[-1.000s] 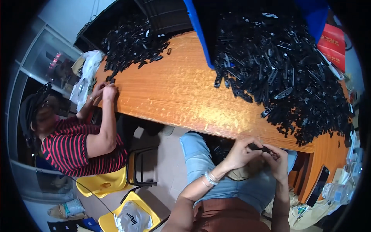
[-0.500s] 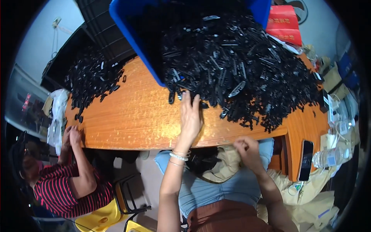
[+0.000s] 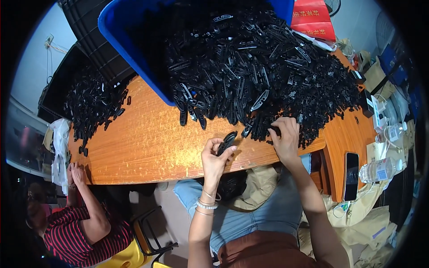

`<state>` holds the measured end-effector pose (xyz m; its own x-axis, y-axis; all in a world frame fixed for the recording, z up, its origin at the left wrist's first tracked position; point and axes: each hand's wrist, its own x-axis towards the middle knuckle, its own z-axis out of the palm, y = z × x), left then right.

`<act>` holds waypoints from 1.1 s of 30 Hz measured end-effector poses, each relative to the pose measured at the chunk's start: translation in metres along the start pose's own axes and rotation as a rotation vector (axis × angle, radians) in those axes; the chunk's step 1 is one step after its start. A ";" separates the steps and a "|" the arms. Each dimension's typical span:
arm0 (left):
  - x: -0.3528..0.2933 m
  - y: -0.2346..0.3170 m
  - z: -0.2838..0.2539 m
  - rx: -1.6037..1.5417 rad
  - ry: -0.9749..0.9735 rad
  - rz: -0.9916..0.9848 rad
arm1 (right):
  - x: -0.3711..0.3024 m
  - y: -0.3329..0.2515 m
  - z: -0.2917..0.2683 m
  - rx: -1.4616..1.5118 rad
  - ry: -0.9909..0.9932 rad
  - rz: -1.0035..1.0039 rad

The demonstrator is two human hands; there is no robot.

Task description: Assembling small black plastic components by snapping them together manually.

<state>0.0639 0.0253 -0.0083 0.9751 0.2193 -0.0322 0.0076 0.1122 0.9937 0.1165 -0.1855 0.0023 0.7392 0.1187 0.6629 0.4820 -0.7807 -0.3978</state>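
Note:
My left hand (image 3: 213, 160) is raised over the table's near edge, its thumb and fingers closed around a long, oval black plastic part (image 3: 227, 143), which is held tilted. To its right, my right hand (image 3: 287, 139) reaches into the near edge of a heap of small black pieces (image 3: 322, 96). Its fingers are curled together there, and whatever they pinch is hidden. Beyond both hands, a large pile of longer black plastic parts (image 3: 232, 73) spills out of a tipped blue bin (image 3: 135, 67) onto the wooden table (image 3: 152, 149).
A second black heap (image 3: 91, 100) lies at the left by a dark crate (image 3: 96, 40). Another person (image 3: 87, 219) in a striped top sits there. On the right are a phone (image 3: 351, 176), a plastic bottle (image 3: 380, 170) and brown bags (image 3: 362, 228). Red paper (image 3: 313, 20) lies behind the pile.
My left hand has drawn back from the pile's edge toward me, now with a black part in it. My right hand has moved from over my lap up to the small pieces.

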 end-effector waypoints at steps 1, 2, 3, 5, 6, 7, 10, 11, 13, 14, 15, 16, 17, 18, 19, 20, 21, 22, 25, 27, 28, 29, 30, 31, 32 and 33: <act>-0.003 0.002 0.000 -0.049 -0.033 0.009 | -0.002 -0.001 -0.001 0.003 -0.004 0.002; -0.007 0.005 0.001 -0.048 -0.031 0.004 | -0.004 -0.001 -0.003 0.071 0.008 -0.001; -0.011 0.009 0.003 -0.115 -0.047 -0.058 | -0.006 -0.002 -0.005 0.137 0.020 -0.002; -0.018 0.014 0.008 -0.177 -0.091 -0.107 | -0.009 -0.004 -0.006 0.226 0.059 -0.068; -0.020 0.014 0.008 -0.174 -0.127 -0.120 | -0.010 -0.006 -0.008 0.314 0.102 -0.138; -0.024 0.016 0.010 -0.170 -0.133 -0.116 | -0.010 -0.012 -0.014 0.327 0.083 -0.143; -0.037 0.024 0.020 -0.150 -0.146 -0.083 | -0.010 -0.026 -0.029 0.395 0.052 -0.137; -0.041 0.026 0.021 -0.132 -0.154 -0.047 | -0.012 -0.029 -0.033 0.491 0.009 -0.109; -0.046 0.028 0.022 -0.089 -0.181 -0.049 | -0.014 -0.042 -0.040 0.619 -0.077 -0.076; -0.047 0.030 0.022 -0.045 -0.210 -0.045 | -0.013 -0.048 -0.043 0.744 -0.159 -0.046; -0.049 0.034 0.023 -0.056 -0.204 -0.078 | -0.010 -0.053 -0.043 0.786 -0.200 -0.080; -0.050 0.037 0.025 -0.057 -0.205 -0.080 | -0.010 -0.053 -0.043 0.785 -0.201 -0.078; -0.051 0.040 0.026 -0.042 -0.216 -0.080 | -0.011 -0.053 -0.043 0.732 -0.215 -0.099; -0.051 0.042 0.027 -0.028 -0.228 -0.079 | -0.012 -0.052 -0.044 0.678 -0.228 -0.120; -0.052 0.041 0.026 -0.028 -0.230 -0.078 | -0.014 -0.052 -0.045 0.676 -0.226 -0.120; -0.051 0.039 0.027 -0.091 -0.258 -0.108 | -0.016 -0.051 -0.047 0.626 -0.229 -0.133; -0.051 0.038 0.028 -0.157 -0.291 -0.138 | -0.018 -0.049 -0.049 0.569 -0.230 -0.145; -0.053 0.041 0.029 -0.167 -0.325 -0.137 | -0.021 -0.051 -0.053 0.537 -0.216 -0.136; -0.059 0.035 0.026 -0.061 -0.172 -0.103 | -0.024 -0.050 -0.046 0.535 -0.270 -0.194; -0.062 0.023 0.016 -0.040 -0.160 -0.044 | -0.036 -0.054 -0.035 0.690 -0.268 -0.005; -0.064 0.024 0.013 -0.006 -0.164 -0.025 | -0.041 -0.058 -0.035 0.737 -0.297 0.137; -0.064 0.025 0.013 0.066 -0.184 -0.020 | -0.042 -0.055 -0.045 0.853 -0.601 0.369; -0.064 0.023 0.015 0.065 -0.205 -0.021 | -0.047 -0.051 -0.044 0.843 -0.586 0.380; -0.066 0.023 0.016 0.073 -0.233 -0.031 | -0.051 -0.048 -0.042 0.902 -0.617 0.401; -0.067 0.023 0.016 0.086 -0.254 -0.045 | -0.055 -0.046 -0.041 0.969 -0.654 0.422; -0.068 0.025 0.015 0.110 -0.291 -0.050 | -0.061 -0.042 -0.040 0.988 -0.655 0.426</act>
<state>0.0008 -0.0017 0.0200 0.9953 -0.0722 -0.0649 0.0655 0.0065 0.9978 0.0322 -0.1843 0.0041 0.8800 0.4734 0.0398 0.0849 -0.0743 -0.9936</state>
